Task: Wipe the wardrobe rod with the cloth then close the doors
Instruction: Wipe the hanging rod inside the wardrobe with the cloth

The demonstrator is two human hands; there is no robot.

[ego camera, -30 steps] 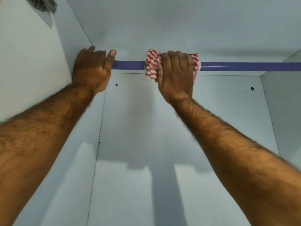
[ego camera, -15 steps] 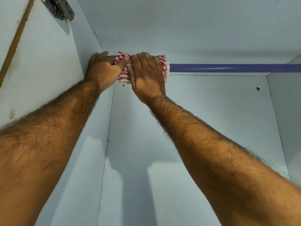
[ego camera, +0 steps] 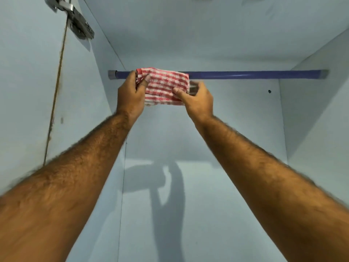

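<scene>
Head view: the cloth, red-and-white check, is stretched flat between both hands just under and in front of the rod, its top edge overlapping the rod near the left end. The left hand pinches the cloth's upper left corner, thumb against fingers. The right hand pinches the lower right edge, thumb on top and fingers behind. The rod, blue with grey end caps, runs between the side walls of the wardrobe close to its top panel.

The cloth looks light, soft and limp, so it will sag unless held at two edges or wrapped; I judge it best folded over the rod and gripped around it. The rod looks stiff and smooth.

The wardrobe holds only the rod in what shows; a hinge sits on its left wall
</scene>
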